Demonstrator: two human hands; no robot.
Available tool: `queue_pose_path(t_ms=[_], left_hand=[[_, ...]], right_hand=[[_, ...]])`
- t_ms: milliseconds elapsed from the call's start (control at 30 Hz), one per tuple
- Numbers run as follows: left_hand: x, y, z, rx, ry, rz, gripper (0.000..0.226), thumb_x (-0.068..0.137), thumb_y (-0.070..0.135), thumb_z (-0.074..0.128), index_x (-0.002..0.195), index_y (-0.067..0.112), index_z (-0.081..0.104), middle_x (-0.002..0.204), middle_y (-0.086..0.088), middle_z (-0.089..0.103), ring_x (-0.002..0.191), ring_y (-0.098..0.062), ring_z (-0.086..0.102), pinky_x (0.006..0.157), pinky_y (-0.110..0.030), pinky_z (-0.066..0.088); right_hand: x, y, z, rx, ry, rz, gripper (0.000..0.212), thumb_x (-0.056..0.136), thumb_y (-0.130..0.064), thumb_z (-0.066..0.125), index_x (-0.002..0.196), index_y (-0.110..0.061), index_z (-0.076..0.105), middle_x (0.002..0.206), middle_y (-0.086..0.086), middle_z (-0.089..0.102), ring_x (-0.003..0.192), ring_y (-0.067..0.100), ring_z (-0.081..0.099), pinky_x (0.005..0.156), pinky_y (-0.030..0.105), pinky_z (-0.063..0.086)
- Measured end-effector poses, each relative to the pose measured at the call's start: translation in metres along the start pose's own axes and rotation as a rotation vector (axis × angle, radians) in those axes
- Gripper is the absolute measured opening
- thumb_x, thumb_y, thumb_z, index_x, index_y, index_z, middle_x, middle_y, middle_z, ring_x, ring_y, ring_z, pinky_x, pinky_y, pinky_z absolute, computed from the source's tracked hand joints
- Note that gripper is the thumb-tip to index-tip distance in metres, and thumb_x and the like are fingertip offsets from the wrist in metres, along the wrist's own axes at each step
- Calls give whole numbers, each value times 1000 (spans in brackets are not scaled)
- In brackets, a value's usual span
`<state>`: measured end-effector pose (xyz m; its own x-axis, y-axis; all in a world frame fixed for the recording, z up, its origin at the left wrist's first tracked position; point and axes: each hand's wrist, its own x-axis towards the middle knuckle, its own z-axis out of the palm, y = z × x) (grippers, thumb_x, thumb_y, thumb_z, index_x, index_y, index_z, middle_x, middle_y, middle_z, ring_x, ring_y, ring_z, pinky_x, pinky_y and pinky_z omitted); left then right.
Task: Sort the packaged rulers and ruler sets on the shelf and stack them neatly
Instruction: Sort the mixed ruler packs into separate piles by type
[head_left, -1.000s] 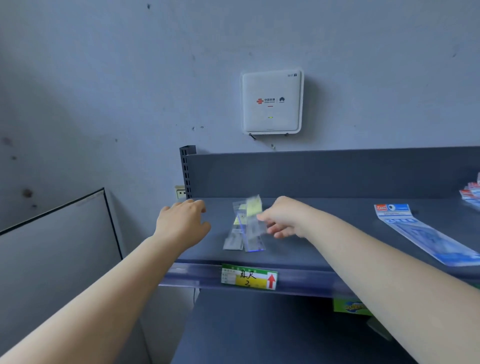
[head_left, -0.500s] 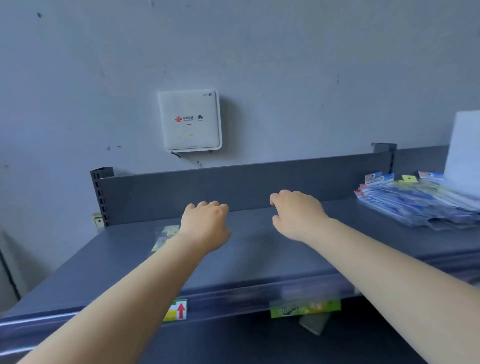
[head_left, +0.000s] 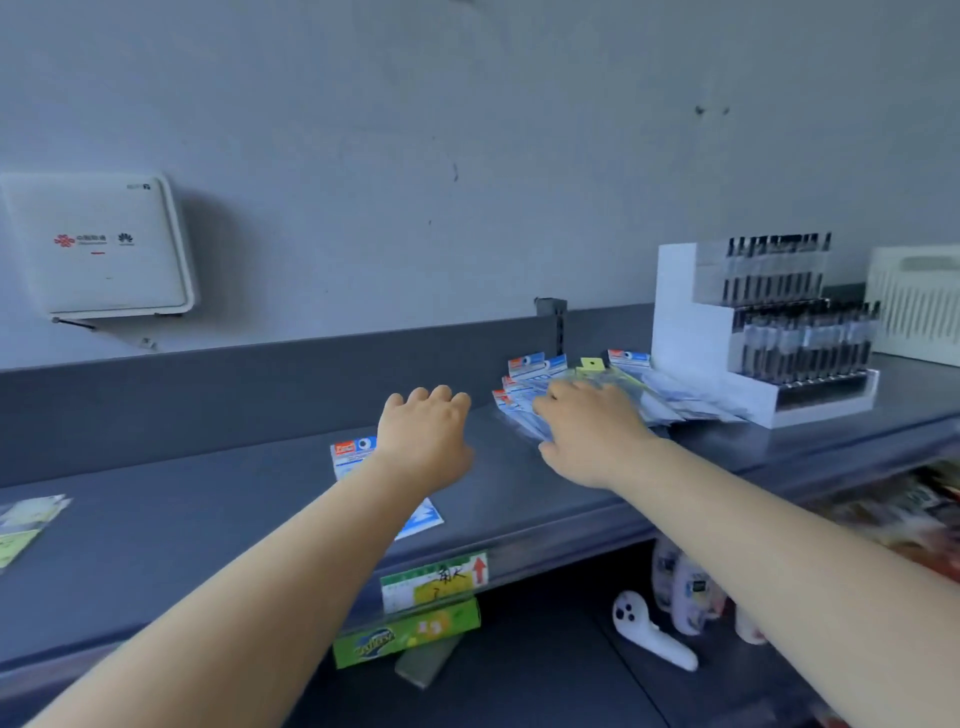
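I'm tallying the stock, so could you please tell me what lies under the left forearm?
One blue-and-white ruler packet lies flat on the shelf under the left forearm. Its header and bottom corner show; the middle is covered, so any contents cannot be seen.

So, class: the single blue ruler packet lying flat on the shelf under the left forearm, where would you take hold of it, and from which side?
Take the single ruler packet by its header-card end, the stiffest part showing, coming from above. It lies flat on the shelf, so slide it to the front edge or lift a corner, then pinch. The left hand hovers nearest, holding nothing.
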<state>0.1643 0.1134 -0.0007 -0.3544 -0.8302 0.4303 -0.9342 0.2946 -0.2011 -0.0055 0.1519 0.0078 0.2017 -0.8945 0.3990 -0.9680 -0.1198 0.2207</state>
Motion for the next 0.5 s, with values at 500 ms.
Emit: queue_pose_path(t_ms=[500], left_hand=[[80,144,26,-165,-92,70,47,96,45,37,137,22,40,134,0,47,125,-24,43,102,-38,30]], right_hand=[[-28,180,62,302,-122,302,37,93,-39,44,126,-23,48,137,-2,44,121,20,45,91,34,41]])
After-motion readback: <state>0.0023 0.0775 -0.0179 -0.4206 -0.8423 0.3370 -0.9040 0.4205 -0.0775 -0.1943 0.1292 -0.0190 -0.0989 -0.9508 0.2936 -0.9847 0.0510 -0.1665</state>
